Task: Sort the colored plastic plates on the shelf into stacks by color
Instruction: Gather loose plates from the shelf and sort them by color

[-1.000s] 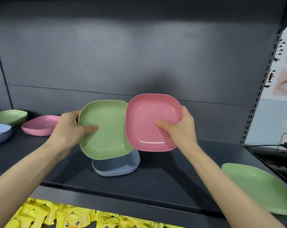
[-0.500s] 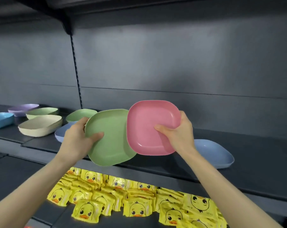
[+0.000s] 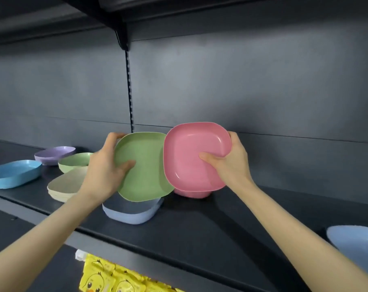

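Above yellow duck-printed packets (image 3: 107, 277) on a lower tier, two bare forearms reached up and forward to a dark metal shelf (image 3: 200, 228). A pale blue square plastic plate (image 3: 356, 243) lay at its right edge, and periwinkle square plates (image 3: 130, 213), apparently stacked, sat near the front lip. The left grip (image 3: 105, 171) held a green square plastic plate (image 3: 143, 167) over that pile, thumb pressed on the inner face, fingers curled behind the rim. The right grip (image 3: 231, 165) held a pink square plastic plate (image 3: 195, 157) the same way. Both plates were tilted face-out, one to a hand, apparently to keep the colours apart until each reached its pile. The pink one hovered just above a second pink plate (image 3: 191, 193) on the shelf, its likely destination. Farther left waited a cream stack (image 3: 62, 186), a second green plate (image 3: 75, 162), a sky-blue plate (image 3: 14, 173) and, rearmost, a lilac plate (image 3: 54, 153).
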{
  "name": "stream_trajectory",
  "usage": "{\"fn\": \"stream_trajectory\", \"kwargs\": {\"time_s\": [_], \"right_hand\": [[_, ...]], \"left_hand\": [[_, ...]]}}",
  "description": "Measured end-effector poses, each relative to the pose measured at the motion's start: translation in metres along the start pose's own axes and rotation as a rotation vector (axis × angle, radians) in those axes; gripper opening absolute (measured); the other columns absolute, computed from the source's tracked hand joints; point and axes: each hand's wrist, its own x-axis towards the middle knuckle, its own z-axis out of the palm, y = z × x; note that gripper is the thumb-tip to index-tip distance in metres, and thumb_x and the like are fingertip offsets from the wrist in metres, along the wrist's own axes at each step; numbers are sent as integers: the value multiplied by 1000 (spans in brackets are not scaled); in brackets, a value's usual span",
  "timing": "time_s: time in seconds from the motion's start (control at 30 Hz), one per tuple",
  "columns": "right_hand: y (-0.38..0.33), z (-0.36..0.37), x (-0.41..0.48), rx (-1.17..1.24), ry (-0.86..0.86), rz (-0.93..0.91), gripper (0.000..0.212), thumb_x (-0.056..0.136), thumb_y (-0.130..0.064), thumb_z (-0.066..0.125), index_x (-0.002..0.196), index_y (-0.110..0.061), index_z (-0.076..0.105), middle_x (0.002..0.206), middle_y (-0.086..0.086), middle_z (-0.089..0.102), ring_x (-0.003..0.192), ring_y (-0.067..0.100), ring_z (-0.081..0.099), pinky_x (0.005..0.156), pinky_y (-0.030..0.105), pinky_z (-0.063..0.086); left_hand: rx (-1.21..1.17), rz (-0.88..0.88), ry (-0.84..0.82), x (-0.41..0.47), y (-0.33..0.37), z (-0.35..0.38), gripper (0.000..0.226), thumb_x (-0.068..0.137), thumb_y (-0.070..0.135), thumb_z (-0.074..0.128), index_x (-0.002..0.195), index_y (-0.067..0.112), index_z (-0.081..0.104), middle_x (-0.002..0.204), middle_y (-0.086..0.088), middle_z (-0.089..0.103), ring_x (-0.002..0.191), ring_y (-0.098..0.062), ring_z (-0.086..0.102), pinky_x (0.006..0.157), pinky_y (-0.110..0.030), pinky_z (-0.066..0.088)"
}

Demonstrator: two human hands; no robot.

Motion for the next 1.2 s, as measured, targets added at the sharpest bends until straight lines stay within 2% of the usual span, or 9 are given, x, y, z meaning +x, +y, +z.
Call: {"fn": "stream_trajectory", "kwargs": {"time_s": [0.17, 0.3, 0.4, 0.5, 0.63, 0.7, 0.83, 1.03, 1.2], "right_hand": [[23, 49, 40, -29, 13, 5, 52, 66, -11, 82, 102, -28, 49, 91, -21, 56, 91, 8, 58, 75, 21, 46], [38, 83, 63, -81, 7, 19, 52, 66, -10, 82, 104, -25, 49, 90, -22, 55, 92, 10, 57, 77, 22, 43], [48, 105, 78, -123, 27, 30, 51, 66, -11, 82, 103, -25, 49, 89, -22, 55, 91, 11, 57, 70, 17, 43], [57, 125, 86, -181, 48, 55, 54, 67, -12, 82, 110, -22, 51, 94, -16, 57, 94, 12, 56, 77, 22, 42], [65, 146, 91, -250, 87, 119, 60, 68, -12, 82, 118, -18, 51, 99, -10, 57, 94, 13, 55, 78, 23, 40], [69, 154, 91, -282, 117, 152, 62, 68, -12, 82, 121, -16, 51, 100, -9, 57, 95, 15, 55, 79, 23, 41], [75, 161, 85, -342, 168, 209, 63, 68, -14, 82, 122, -15, 50, 99, -7, 58, 97, 18, 55, 78, 27, 41], [80, 171, 82, -415, 212, 259, 63, 68, -16, 83, 121, -15, 50, 100, -5, 58, 105, 23, 56, 81, 30, 44], [80, 175, 83, -466, 223, 265, 61, 68, -17, 82, 121, -14, 51, 102, -4, 59, 101, 23, 57, 81, 31, 46]], "left_hand": [[7, 18, -6, 53, -54, 12, 67, 75, 1, 72, 132, 23, 45, 106, 7, 54, 94, -18, 48, 78, -25, 34], [25, 33, -69, 91, -95, 22, 72, 75, 2, 72, 136, 26, 43, 121, -3, 58, 108, -28, 52, 91, -34, 40], [40, 31, -118, 121, -123, 31, 71, 74, 5, 73, 135, 30, 44, 119, -9, 60, 108, -31, 52, 91, -33, 41], [41, 41, -212, 146, -148, 45, 71, 74, 6, 73, 134, 29, 44, 119, -1, 59, 106, -28, 51, 88, -27, 38], [-7, 71, -386, 171, -177, 62, 69, 74, 5, 74, 133, 27, 46, 105, 6, 56, 94, -17, 49, 77, -15, 33], [-39, 78, -477, 182, -190, 73, 70, 72, 6, 76, 132, 26, 47, 105, 6, 58, 95, -16, 53, 80, -17, 37], [-134, 57, -648, 195, -212, 97, 72, 67, 6, 80, 129, 26, 50, 111, -1, 64, 104, -22, 60, 93, -32, 48], [-15, 126, -804, 209, -233, 119, 80, 65, 11, 83, 135, 23, 46, 128, -3, 55, 114, -21, 53, 93, -21, 39], [104, 187, -878, 210, -241, 131, 85, 65, 21, 85, 138, 18, 43, 137, -16, 38, 131, -28, 35, 103, -23, 29]]}}
